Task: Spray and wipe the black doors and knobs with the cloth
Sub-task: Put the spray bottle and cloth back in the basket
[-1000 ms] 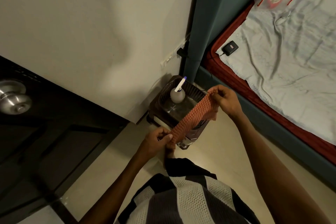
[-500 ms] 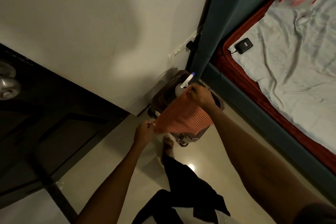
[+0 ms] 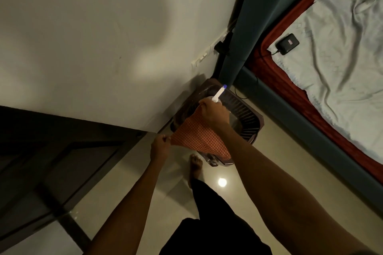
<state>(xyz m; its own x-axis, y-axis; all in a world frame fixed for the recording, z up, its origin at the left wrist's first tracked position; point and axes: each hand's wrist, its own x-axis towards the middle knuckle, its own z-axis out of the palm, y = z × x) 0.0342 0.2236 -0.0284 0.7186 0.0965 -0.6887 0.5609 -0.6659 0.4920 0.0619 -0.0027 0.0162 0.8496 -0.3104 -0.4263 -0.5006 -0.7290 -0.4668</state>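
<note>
Below, glossy pale floor [image 3: 128,172] meets white wall [image 3: 93,37].

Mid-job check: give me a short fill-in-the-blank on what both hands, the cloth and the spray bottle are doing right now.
1. The left hand pinches one corner of the orange checked ____.
2. The right hand reaches the white spray bottle with the blue nozzle, which stands on the dark brown plastic ____.
3. The black wooden door lies on the person's ____ side.

Missing words: cloth; stool; left
</note>
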